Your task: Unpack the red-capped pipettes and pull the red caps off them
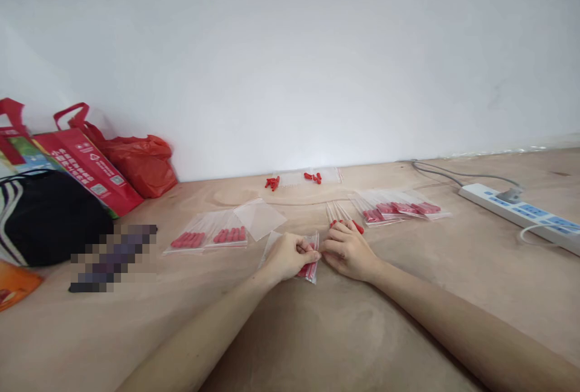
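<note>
Both my hands meet at the middle of a wooden table (344, 331). My left hand (290, 255) is closed in a pinch on a small clear plastic bag (312, 267) with red pieces inside. My right hand (347, 250) pinches the same bag's edge from the right, its fingers pressed together. Just behind my right hand lie more clear bags (336, 213) with red pieces. Two filled bags (209, 238) lie to the left of my left hand, with an empty clear bag (260, 218) beside them.
Several filled bags (401, 208) lie at the right. Loose red pieces (272, 183) sit by the white wall. A white power strip (521, 214) with cable lies at far right. Red shopping bags (97, 168) and a black bag (48, 217) stand at left.
</note>
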### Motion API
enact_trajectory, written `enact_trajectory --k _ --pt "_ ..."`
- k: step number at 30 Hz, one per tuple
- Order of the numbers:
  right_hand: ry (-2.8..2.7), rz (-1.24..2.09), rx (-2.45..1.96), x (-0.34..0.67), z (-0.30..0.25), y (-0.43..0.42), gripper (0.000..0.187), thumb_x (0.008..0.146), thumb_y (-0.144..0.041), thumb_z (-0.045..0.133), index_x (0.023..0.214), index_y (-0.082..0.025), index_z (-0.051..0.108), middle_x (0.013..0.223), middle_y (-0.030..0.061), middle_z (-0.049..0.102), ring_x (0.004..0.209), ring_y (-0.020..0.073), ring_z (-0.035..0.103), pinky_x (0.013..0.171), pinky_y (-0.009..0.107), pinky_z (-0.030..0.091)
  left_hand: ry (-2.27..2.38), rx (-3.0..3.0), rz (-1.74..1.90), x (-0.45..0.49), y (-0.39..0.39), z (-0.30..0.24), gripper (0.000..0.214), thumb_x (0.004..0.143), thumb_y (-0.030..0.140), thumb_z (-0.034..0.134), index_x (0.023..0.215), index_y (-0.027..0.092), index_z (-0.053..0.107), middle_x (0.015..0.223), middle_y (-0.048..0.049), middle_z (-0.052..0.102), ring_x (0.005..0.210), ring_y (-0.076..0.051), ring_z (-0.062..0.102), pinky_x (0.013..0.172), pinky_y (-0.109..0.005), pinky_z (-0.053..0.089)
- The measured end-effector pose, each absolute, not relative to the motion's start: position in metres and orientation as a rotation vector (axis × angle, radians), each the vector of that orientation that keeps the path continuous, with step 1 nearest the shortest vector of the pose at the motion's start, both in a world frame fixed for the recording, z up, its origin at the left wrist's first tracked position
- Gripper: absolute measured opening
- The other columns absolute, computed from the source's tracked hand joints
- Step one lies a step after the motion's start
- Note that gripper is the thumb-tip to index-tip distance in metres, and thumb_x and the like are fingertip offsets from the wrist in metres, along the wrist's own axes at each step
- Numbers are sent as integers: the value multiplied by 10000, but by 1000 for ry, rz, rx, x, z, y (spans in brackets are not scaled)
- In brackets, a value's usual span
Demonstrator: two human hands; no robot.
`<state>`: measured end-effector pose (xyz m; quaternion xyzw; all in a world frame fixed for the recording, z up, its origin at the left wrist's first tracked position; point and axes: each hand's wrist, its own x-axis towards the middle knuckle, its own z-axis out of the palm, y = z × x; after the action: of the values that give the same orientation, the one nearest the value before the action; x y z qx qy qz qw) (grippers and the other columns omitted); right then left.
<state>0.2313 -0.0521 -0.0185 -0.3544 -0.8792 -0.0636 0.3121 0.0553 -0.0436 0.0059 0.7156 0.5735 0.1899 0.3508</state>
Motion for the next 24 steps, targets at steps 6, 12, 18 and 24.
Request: enact_trajectory --k 6,12,18,24 --pt "-2327 -214 -878 233 -17 -49 142 791 -198 489 855 -235 610 778 7 585 759 145 425 699 302 239 1501 1887 449 57 -45 12 292 578 444 638 614 155 625 526 40 553 495 -98 440 456 -209 274" --pt "-2331 -273 -887 235 -16 -46 140 811 -230 474 741 -214 594 713 7 561 751 146 411 699 308 227 1493 1885 437 58 -47 13 299 588 452 631 599 154 606 527 43 538 496 -94 430 462 -208 273" --pt "-2341 -308 -864 235 -17 -45 153 814 -221 471 702 -208 575 712 5 557 748 143 406 691 308 223 1398 1892 471 56 -42 6 293 624 437 599 571 150 570 515 38 514 494 -92 419 460 -206 267" --pt "-2342 -305 -827 237 -18 -44 170 826 -225 470 690 -203 568 720 -4 576 751 134 419 705 311 223 1320 1823 490 54 -40 6 323 629 448 575 544 145 504 486 43 457 465 -83 372 451 -209 250"
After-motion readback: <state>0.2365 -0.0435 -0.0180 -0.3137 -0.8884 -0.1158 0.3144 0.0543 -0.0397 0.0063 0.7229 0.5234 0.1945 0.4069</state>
